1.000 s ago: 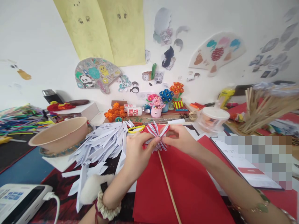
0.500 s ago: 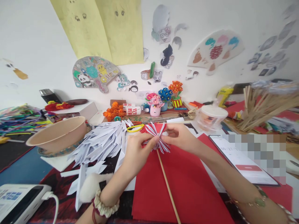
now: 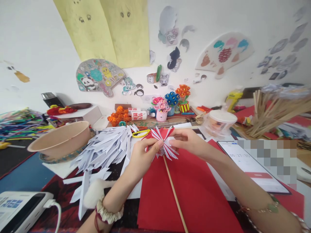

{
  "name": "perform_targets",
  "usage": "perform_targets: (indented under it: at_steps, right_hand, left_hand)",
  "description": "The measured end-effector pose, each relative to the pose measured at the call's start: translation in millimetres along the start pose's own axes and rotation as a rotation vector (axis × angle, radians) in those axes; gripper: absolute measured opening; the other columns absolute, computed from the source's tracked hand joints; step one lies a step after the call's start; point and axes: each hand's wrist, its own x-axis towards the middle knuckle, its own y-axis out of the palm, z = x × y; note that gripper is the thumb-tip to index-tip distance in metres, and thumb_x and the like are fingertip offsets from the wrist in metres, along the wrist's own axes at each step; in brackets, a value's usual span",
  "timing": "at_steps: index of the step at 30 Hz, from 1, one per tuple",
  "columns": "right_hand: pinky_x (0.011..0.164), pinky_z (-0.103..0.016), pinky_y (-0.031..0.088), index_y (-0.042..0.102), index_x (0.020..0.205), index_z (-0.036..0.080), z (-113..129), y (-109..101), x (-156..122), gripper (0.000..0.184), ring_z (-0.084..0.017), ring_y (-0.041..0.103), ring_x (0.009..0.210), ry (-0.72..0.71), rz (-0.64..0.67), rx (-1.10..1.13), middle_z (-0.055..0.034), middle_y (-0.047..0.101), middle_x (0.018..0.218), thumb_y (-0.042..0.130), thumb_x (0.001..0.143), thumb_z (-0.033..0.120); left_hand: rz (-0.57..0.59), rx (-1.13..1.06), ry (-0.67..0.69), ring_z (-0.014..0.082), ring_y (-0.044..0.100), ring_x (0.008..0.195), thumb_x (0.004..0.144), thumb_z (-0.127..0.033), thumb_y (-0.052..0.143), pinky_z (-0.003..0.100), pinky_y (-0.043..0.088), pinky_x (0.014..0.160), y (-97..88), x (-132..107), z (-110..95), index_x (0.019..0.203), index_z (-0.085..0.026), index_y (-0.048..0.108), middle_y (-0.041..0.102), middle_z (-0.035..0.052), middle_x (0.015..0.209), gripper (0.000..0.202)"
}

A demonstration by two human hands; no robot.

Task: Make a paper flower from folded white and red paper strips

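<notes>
Reaching in from the lower left, your left forearm angles up and to the right across the counter (image 3: 29, 174), a cream scrunchie (image 3: 108, 213) round the wrist. Left of that arm lie a tan bowl (image 3: 60, 137) and a heap of white paper strips (image 3: 104, 149). Your left hand (image 3: 142, 155) is curled, knuckles toward you, thumb and fingertips pinched together on the left side of the paper flower (image 3: 163, 142). That red-and-white flower sits between your two hands, above the far edge of the red paper sheet (image 3: 194, 194), its pointed petals fanning up and outward. A thin wooden stick (image 3: 173, 191) runs from under the flower down toward you, slanting slightly right over the red sheet. Your right hand (image 3: 188, 140) meets the flower from the other side, wrist bent inward, fingers closed on the petals so that both grips are clamped on the same piece. Your right forearm stretches back to the lower right corner, with a beaded bracelet (image 3: 269, 208) at the wrist. Beyond it a phone (image 3: 245, 161) lies flat, and a bundle of wooden sticks (image 3: 274, 113) rests farther right.
</notes>
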Motion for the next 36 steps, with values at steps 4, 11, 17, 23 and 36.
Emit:
perform_targets:
  at_steps: [4, 11, 17, 23, 36]
  right_hand:
    - [0.078, -0.035, 0.054, 0.073, 0.094, 0.018, -2.2, 6.3, 1.3, 0.021, -0.021, 0.068, 0.082, -0.039, -0.049, -0.011, -0.0059, 0.075, 0.091, 0.069, 0.076, 0.027]
    - [0.067, -0.030, 0.055, 0.073, 0.093, 0.016, -3.6, 6.1, 2.1, 0.023, -0.020, 0.069, 0.076, -0.014, -0.048, 0.029, -0.0044, 0.076, 0.083, 0.066, 0.072, 0.020]
    - [0.060, -0.027, 0.052, 0.073, 0.088, 0.014, 0.6, -3.6, -0.1, 0.016, -0.014, 0.063, 0.061, 0.027, -0.030, 0.182, -0.0034, 0.071, 0.072, 0.071, 0.076, 0.025]
    - [0.065, -0.026, 0.050, 0.073, 0.087, 0.014, -0.6, -6.8, -2.3, 0.018, -0.013, 0.063, 0.067, 0.026, -0.045, 0.342, -0.0040, 0.070, 0.075, 0.073, 0.081, 0.031]
    - [0.056, -0.024, 0.040, 0.067, 0.080, 0.013, 3.7, -2.4, -4.1, 0.029, -0.010, 0.051, 0.059, -0.008, 0.128, 0.261, -0.0001, 0.058, 0.069, 0.071, 0.085, 0.042]
  left_hand:
    - [-0.020, 0.113, 0.058, 0.0148, 0.056, 0.062, 0.092, -0.036, 0.052, 0.025, 0.042, 0.064, 1.6, -0.9, 0.2, 0.061, -0.017, 0.064, 0.065, 0.0008, 0.061, 0.038]
    - [-0.008, 0.155, 0.075, 0.0154, 0.054, 0.063, 0.093, -0.038, 0.051, 0.026, 0.040, 0.066, 4.2, -0.5, 1.8, 0.060, -0.017, 0.064, 0.064, 0.0013, 0.061, 0.041]
    - [-0.035, 0.020, -0.047, 0.0147, 0.052, 0.064, 0.093, -0.038, 0.051, 0.025, 0.038, 0.067, 1.8, 0.5, 4.7, 0.060, -0.016, 0.060, 0.061, 0.0007, 0.063, 0.040]
    - [-0.083, -0.162, -0.107, 0.0158, 0.050, 0.071, 0.090, -0.040, 0.056, 0.026, 0.038, 0.070, 4.0, -3.6, 9.0, 0.071, -0.015, 0.064, 0.060, 0.0017, 0.071, 0.032]
    - [0.007, -0.338, -0.172, 0.0170, 0.051, 0.075, 0.086, -0.042, 0.061, 0.028, 0.042, 0.076, 6.8, -3.6, 9.3, 0.075, -0.015, 0.065, 0.059, 0.0027, 0.074, 0.029]
